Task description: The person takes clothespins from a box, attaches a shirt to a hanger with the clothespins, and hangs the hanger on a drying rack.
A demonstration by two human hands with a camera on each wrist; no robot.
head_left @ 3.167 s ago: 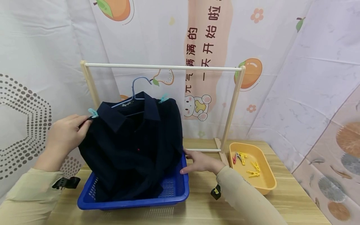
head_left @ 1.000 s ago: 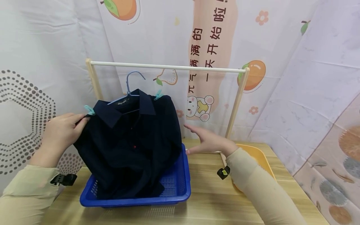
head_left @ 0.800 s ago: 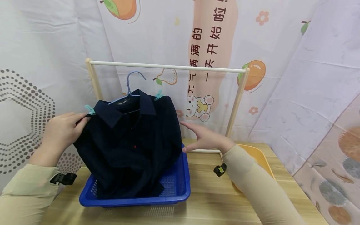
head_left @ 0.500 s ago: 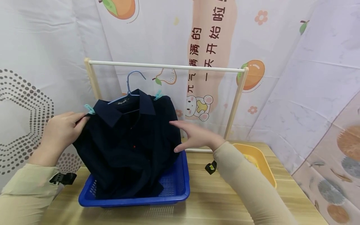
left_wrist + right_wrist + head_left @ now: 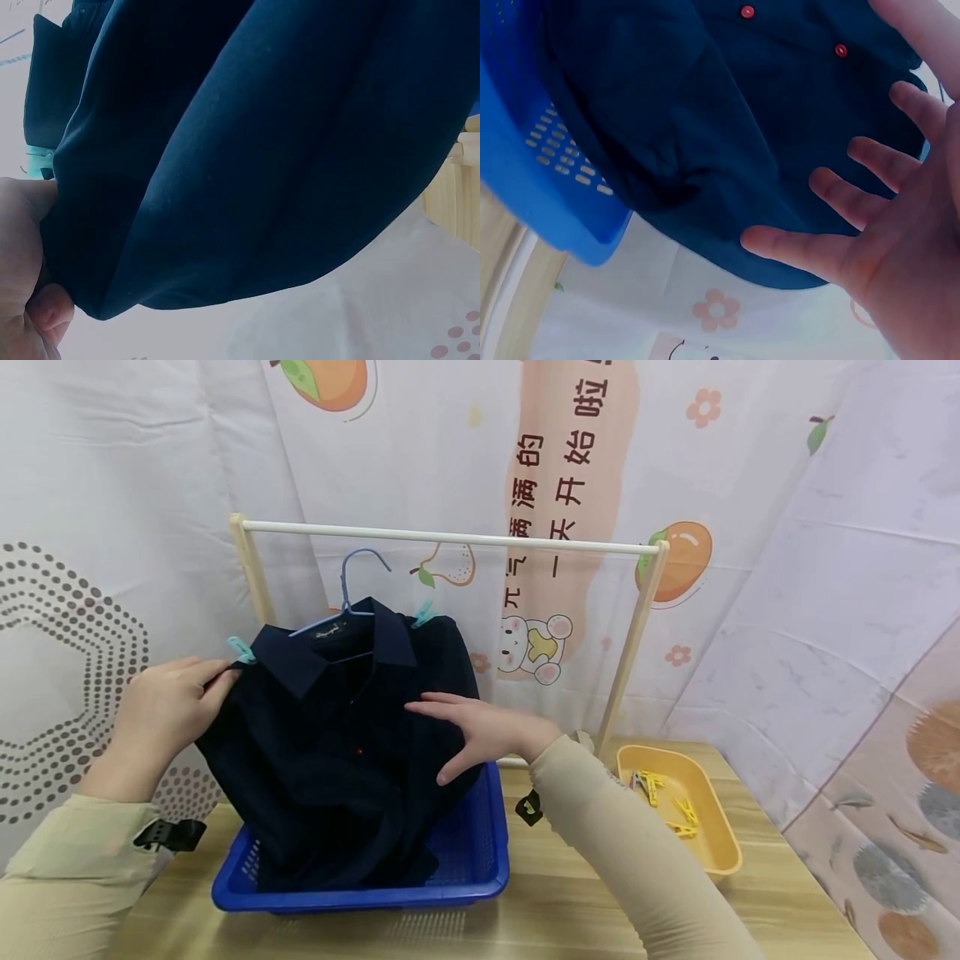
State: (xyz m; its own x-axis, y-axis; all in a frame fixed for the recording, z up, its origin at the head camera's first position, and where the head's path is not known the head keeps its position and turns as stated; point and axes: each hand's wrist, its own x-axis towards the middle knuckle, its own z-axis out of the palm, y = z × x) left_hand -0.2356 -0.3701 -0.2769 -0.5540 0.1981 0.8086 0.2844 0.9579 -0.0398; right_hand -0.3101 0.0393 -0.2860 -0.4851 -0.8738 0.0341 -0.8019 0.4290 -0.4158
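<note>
A dark navy collared shirt [image 5: 322,777] hangs on a blue wire hanger [image 5: 346,585], its lower part lying in a blue basket [image 5: 360,897]. Turquoise clothespins sit at both shoulders, one on the left shoulder [image 5: 242,649] and one on the right [image 5: 424,613]. My left hand [image 5: 168,718] pinches the shirt's left shoulder edge just beside the clothespin; the left wrist view shows the cloth draping from my thumb and fingers. With fingers spread and straight, my right hand [image 5: 483,731] is in front of the shirt's right side, holding nothing. Red buttons [image 5: 841,50] show in the right wrist view.
Behind the basket stands a wooden drying rack with a white top rod [image 5: 450,537]; the hanger's hook is below the rod. A yellow tray [image 5: 723,839] with several clothespins [image 5: 684,812] stands on the wooden table [image 5: 570,893] at right. Printed curtains [image 5: 600,652] close off the back.
My right hand has left the basket's right rim, risen, and moved left across the front of the shirt. The shirt and hanger have shifted slightly left and up, with my left hand still pinching the shoulder.
</note>
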